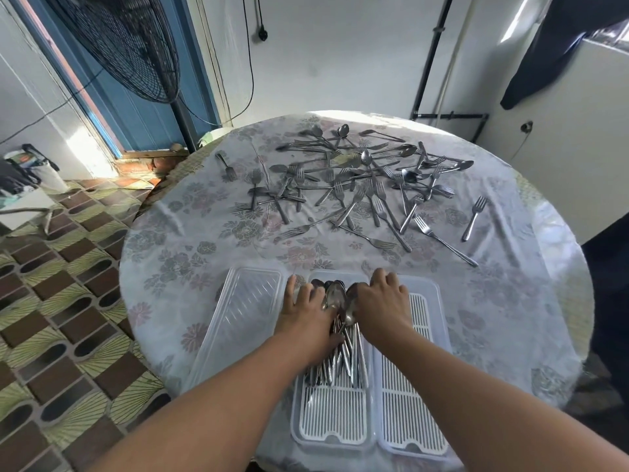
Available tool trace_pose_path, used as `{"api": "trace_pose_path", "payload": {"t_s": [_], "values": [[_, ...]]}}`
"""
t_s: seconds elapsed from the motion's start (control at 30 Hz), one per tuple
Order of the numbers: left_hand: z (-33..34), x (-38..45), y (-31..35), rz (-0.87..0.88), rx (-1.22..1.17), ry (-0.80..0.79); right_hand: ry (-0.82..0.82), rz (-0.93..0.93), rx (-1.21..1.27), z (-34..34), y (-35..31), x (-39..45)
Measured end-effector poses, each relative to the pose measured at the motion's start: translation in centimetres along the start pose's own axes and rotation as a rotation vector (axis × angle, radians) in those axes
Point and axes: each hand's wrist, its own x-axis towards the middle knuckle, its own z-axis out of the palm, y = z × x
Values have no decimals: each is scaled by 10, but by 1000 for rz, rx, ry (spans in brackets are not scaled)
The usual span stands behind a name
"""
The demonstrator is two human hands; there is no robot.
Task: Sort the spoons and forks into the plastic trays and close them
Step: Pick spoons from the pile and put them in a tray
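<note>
Two clear plastic trays with white slotted inserts lie side by side at the table's near edge. The left tray [332, 413] holds a bundle of spoons [337, 321]; the right tray [413, 403] shows only its insert. My left hand [306, 313] and my right hand [381, 298] press on the spoon bundle from either side, fingers bent over the bowls. A scattered pile of forks and a few spoons [357, 178] lies across the far half of the table. A clear lid [238, 311] rests left of the trays.
The round table [177, 253] wears a floral cloth under clear plastic. A black standing fan [136, 46] is at the far left, a dark garment [558, 42] hangs at the upper right, and tiled floor lies to the left.
</note>
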Motion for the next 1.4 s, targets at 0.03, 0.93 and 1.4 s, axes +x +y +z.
{"api": "trace_pose_path", "payload": {"t_s": [0.03, 0.93, 1.4], "values": [[-1, 1, 0, -8, 2, 1, 9, 15, 32, 0, 1, 1], [4, 4, 8, -42, -81, 97, 53, -110, -43, -3, 14, 17], [8, 1, 13, -37, -152, 54, 53, -64, 16, 2, 5, 6]]}}
